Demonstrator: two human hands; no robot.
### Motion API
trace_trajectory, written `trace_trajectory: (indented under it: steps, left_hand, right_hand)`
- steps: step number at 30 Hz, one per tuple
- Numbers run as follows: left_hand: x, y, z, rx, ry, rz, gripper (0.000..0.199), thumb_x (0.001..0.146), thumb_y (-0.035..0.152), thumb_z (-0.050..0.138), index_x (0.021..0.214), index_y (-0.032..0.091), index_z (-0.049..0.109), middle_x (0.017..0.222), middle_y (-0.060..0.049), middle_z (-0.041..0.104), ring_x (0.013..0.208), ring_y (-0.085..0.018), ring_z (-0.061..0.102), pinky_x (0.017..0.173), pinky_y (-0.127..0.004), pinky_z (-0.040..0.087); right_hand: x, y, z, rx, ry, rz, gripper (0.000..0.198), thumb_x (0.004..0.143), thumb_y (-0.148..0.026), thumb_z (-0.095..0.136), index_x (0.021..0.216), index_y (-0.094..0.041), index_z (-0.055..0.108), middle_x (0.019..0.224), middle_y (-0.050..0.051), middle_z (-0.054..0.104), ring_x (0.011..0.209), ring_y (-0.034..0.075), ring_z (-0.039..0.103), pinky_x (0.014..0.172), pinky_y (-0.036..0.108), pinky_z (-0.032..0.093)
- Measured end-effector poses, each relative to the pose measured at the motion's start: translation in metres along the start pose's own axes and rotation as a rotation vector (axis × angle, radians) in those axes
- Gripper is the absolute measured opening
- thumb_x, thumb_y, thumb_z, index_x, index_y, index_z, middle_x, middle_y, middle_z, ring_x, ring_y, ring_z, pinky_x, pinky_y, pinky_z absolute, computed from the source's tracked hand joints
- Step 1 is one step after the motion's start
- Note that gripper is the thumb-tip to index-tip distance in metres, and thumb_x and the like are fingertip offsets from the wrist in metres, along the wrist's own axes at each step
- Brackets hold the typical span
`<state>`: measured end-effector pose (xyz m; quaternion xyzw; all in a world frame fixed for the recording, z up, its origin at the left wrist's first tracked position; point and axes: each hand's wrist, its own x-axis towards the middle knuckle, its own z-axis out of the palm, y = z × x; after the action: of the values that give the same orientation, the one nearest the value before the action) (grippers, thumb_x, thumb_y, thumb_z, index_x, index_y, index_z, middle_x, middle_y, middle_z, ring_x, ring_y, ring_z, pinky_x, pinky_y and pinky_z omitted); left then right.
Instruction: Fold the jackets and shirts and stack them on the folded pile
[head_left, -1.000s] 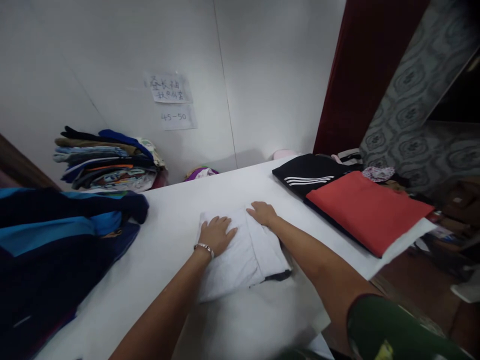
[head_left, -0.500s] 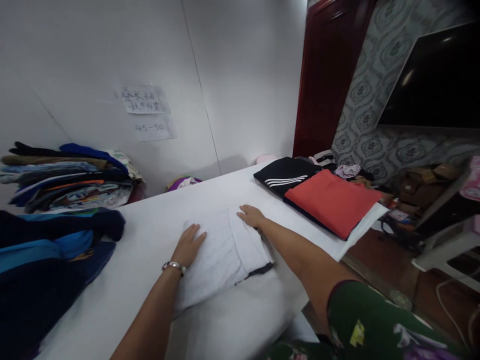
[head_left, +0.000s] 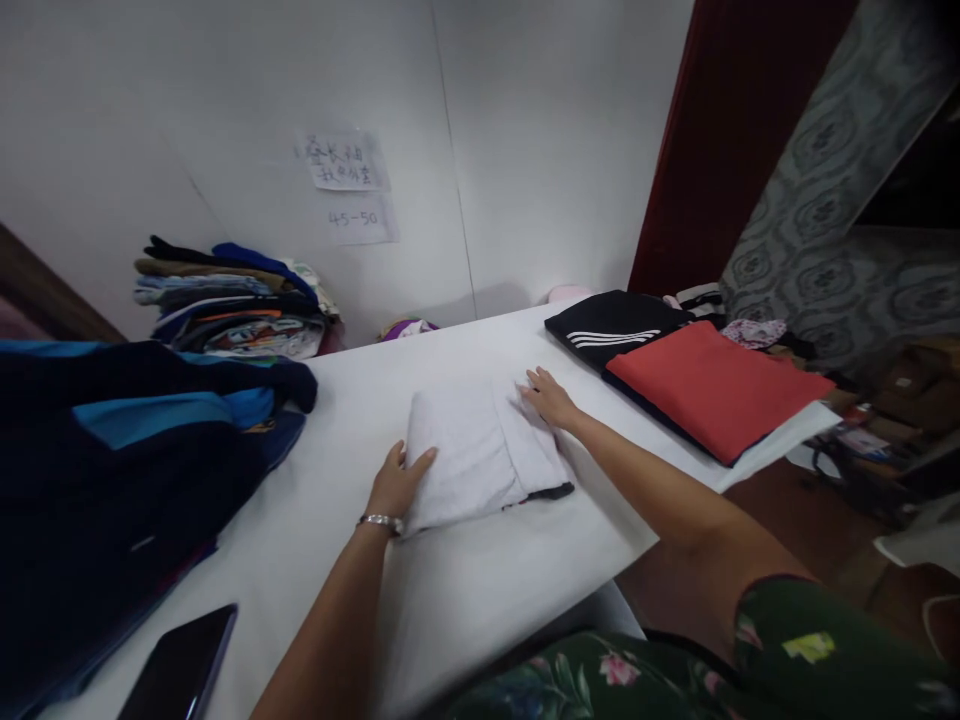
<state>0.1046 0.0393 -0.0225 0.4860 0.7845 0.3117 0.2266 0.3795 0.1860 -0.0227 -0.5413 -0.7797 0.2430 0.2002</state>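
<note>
A folded white garment (head_left: 465, 450) lies flat on the white table, with a dark strip showing along its lower right edge. My left hand (head_left: 397, 485), wearing a bracelet, rests at the garment's left edge. Its thumb is spread from the fingers and touches the cloth. On the far right corner of the garment lies my right hand (head_left: 550, 398), its fingers apart. I cannot see the underside of the folded cloth.
A folded red garment (head_left: 720, 390) and a black one with white stripes (head_left: 622, 325) lie right. Dark blue clothing (head_left: 150, 450) covers the table's left side, near a phone (head_left: 184, 665). Behind it rises a stack of folded clothes (head_left: 240, 305). Paper notes (head_left: 349, 185) hang on the wall.
The view has swung left, bringing the phone into sight. My left hand has slid from the garment's top to its left edge. My right hand stays near the far right corner.
</note>
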Motion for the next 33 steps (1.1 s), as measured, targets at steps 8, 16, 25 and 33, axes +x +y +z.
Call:
trace_trajectory:
  steps: [8, 16, 25, 33]
  left_hand:
    - [-0.006, 0.005, 0.001, 0.025, -0.043, -0.063, 0.082, 0.079, 0.062, 0.053, 0.142, 0.013, 0.037, 0.141, -0.016, 0.049, 0.126, -0.031, 0.05, 0.102, -0.039, 0.042]
    - [-0.005, 0.005, -0.004, 0.019, -0.08, -0.108, 0.079, 0.079, 0.064, 0.052, 0.137, 0.011, 0.043, 0.132, -0.019, 0.056, 0.116, -0.032, 0.057, 0.095, -0.04, 0.046]
    - [0.004, -0.009, -0.007, -0.252, -0.181, -0.175, 0.067, 0.077, 0.06, 0.06, 0.121, 0.01, 0.058, 0.12, -0.017, 0.065, 0.106, -0.029, 0.064, 0.089, -0.037, 0.05]
    - [0.002, -0.007, -0.004, -0.27, -0.186, -0.223, 0.071, 0.075, 0.059, 0.063, 0.124, 0.008, 0.054, 0.12, -0.018, 0.064, 0.103, -0.028, 0.065, 0.086, -0.036, 0.052]
  right_hand:
    - [-0.066, -0.018, 0.033, -0.07, -0.099, -0.215, 0.062, 0.093, -0.055, 0.035, 0.146, -0.023, 0.033, 0.155, 0.007, 0.026, 0.144, 0.022, 0.018, 0.116, 0.046, 0.01]
    - [-0.09, 0.005, 0.034, 0.345, 0.078, 0.119, 0.084, 0.081, -0.057, 0.056, 0.149, -0.018, 0.027, 0.158, 0.009, 0.013, 0.146, 0.023, 0.012, 0.119, 0.041, 0.012]
    - [-0.109, 0.006, 0.013, 1.018, 0.011, 0.42, 0.101, 0.069, -0.045, 0.074, 0.15, -0.018, 0.02, 0.149, 0.015, 0.037, 0.131, 0.026, 0.045, 0.107, 0.041, 0.039]
    - [-0.087, -0.009, 0.008, 1.185, -0.283, 0.384, 0.05, 0.077, -0.049, 0.064, 0.117, -0.02, 0.061, 0.112, 0.011, 0.069, 0.104, 0.028, 0.065, 0.093, 0.045, 0.05]
